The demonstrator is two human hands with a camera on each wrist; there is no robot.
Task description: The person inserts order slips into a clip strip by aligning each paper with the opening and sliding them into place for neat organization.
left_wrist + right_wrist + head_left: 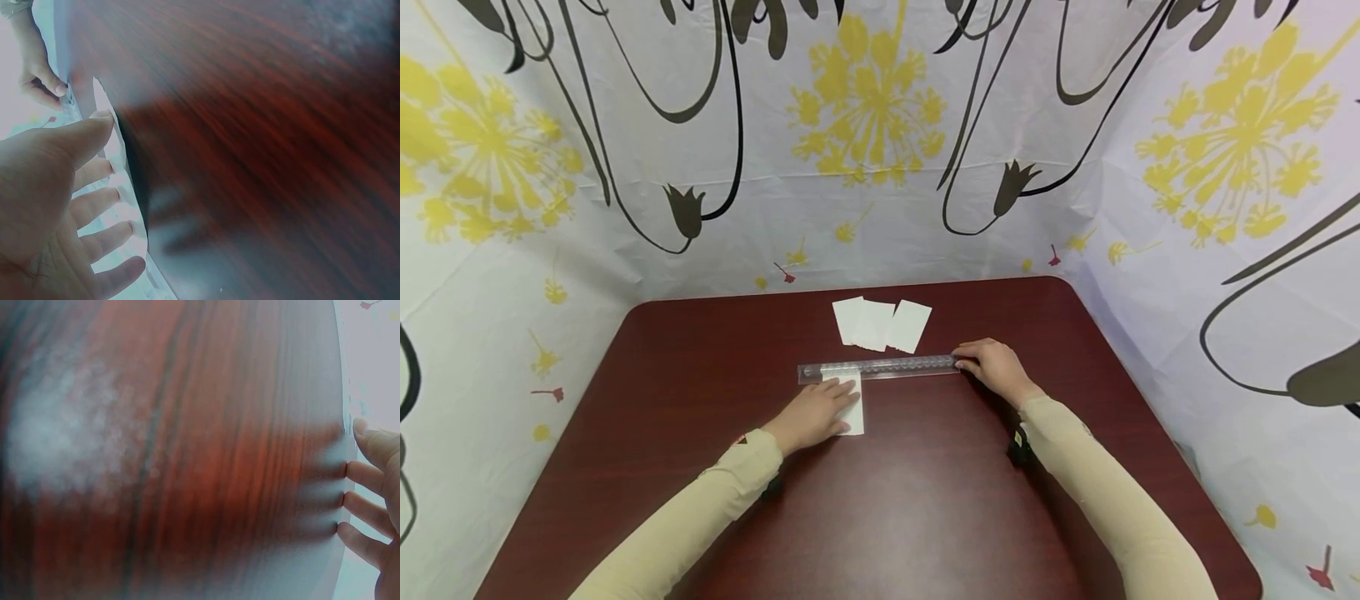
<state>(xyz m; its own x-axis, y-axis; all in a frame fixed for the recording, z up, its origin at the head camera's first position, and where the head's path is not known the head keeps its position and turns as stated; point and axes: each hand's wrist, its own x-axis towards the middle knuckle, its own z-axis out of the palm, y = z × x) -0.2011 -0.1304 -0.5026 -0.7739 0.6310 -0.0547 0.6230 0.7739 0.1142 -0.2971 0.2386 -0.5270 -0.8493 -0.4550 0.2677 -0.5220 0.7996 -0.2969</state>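
A clear plastic ruler (910, 365) lies crosswise on the table, its left end overlapping the top of a white paper slip (855, 422). My left hand (815, 414) rests on that slip with fingers spread and extended, just below the ruler. In the left wrist view, its fingertips and thumb lie along the paper (127, 181), which lifts slightly at one edge. At the ruler's far right end, my right hand (996, 368) pinches it between thumb and fingers. The right wrist view shows the thumb and several fingertips (353, 540) at the ruler's end.
Three white paper slips (875, 325) lie behind the ruler, partly overlapping, with rough lower edges. The dark red wooden table (895, 508) has rounded corners. A white patterned cloth (880, 225) hangs behind it and at both sides.
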